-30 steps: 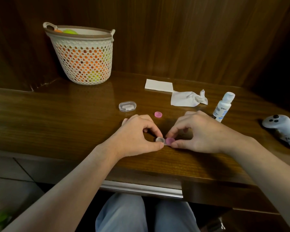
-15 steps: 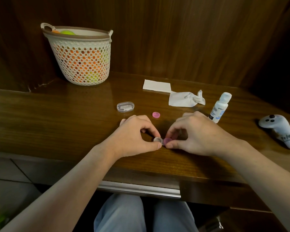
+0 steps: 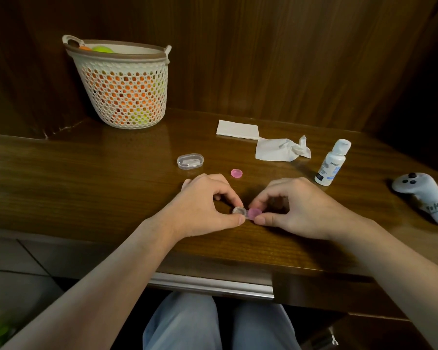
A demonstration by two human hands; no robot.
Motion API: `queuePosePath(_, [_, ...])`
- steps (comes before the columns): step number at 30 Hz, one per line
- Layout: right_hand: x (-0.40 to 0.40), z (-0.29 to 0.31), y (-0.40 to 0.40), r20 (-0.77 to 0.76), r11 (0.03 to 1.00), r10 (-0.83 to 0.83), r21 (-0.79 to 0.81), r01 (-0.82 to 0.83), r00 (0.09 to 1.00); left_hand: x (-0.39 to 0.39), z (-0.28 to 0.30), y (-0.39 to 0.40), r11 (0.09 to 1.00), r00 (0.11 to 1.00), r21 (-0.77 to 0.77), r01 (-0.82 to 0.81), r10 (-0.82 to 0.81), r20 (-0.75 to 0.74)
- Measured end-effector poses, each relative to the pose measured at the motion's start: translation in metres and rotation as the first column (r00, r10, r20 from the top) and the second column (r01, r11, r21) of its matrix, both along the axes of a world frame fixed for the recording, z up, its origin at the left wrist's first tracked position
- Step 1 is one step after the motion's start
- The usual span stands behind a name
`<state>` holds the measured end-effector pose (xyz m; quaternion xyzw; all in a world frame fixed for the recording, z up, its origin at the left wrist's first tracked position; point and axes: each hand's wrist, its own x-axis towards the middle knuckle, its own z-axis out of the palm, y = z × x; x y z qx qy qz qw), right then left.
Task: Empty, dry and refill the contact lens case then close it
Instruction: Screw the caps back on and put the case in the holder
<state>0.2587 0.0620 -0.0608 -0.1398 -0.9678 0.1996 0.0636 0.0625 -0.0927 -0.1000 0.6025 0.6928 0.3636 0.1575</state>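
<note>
The small contact lens case [image 3: 239, 211] rests on the wooden table [image 3: 86, 188] near its front edge. My left hand [image 3: 208, 205] pinches its clear uncapped well between thumb and forefinger. My right hand [image 3: 296, 208] pinches the pink cap [image 3: 254, 213] sitting on the case's other well. A second pink cap [image 3: 237, 173] lies loose on the table just beyond my hands. A white solution bottle [image 3: 332, 162] stands upright to the right. A crumpled tissue [image 3: 279, 150] and a folded tissue [image 3: 238, 129] lie behind.
A clear oval plastic box [image 3: 190, 161] sits beyond my left hand. A perforated white basket [image 3: 123, 84] with coloured balls stands at the back left. A white game controller [image 3: 425, 195] lies at the far right. Wooden panels wall the back.
My hands stay on the case and the pink cap; the right fingers have shifted slightly on the cap. The view has drifted a little.
</note>
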Motion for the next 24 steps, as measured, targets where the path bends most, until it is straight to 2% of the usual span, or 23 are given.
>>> queuePosePath(5, [-0.003, -0.003, -0.003, -0.029, 0.997, -0.074, 0.027, 0.075, 0.997, 0.000, 0.000, 0.000, 1.000, 1.000, -0.002, 0.000, 0.000, -0.003])
queuePosePath(8, [-0.001, -0.002, -0.003, -0.020, 0.998, -0.064, 0.021, 0.065, 0.998, -0.001, 0.000, 0.000, 1.000, 1.000, 0.000, 0.005, -0.005, -0.004])
queuePosePath(12, [0.005, -0.003, -0.002, -0.032, 0.998, -0.028, -0.055, 0.026, 0.999, 0.000, 0.000, 0.000, 1.000, 1.000, 0.000, 0.003, -0.003, -0.005])
queuePosePath(18, [0.006, -0.006, -0.008, -0.113, 0.992, -0.069, -0.112, 0.056, 0.991, -0.001, -0.001, 0.001, 1.000, 1.000, -0.001, 0.008, -0.008, -0.010])
queuePosePath(24, [0.006, -0.014, -0.010, -0.153, 0.992, -0.121, -0.056, 0.113, 0.981, -0.002, -0.002, 0.001, 1.000, 1.000, -0.006, 0.004, -0.004, -0.004])
